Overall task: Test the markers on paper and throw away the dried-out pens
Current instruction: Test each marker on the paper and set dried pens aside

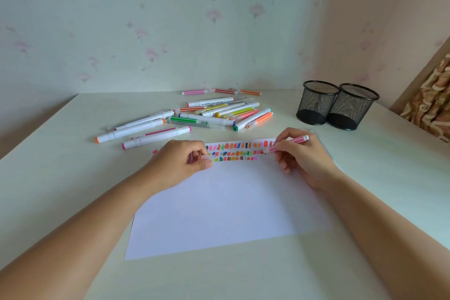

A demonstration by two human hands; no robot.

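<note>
A white sheet of paper (226,207) lies on the table in front of me, with three rows of coloured test strokes (239,150) along its far edge. My right hand (302,156) holds a thin pink pen (291,143), its tip down on the paper at the right end of the second row. My left hand (181,164) rests on the paper's left side and pinches a small clear cap (205,158). A loose pile of markers and pens (192,117) lies behind the paper.
Two black mesh pen cups (337,107) stand side by side at the back right of the table. Three thin pens (220,91) lie near the wall. A patterned cushion (433,105) sits beyond the table's right edge.
</note>
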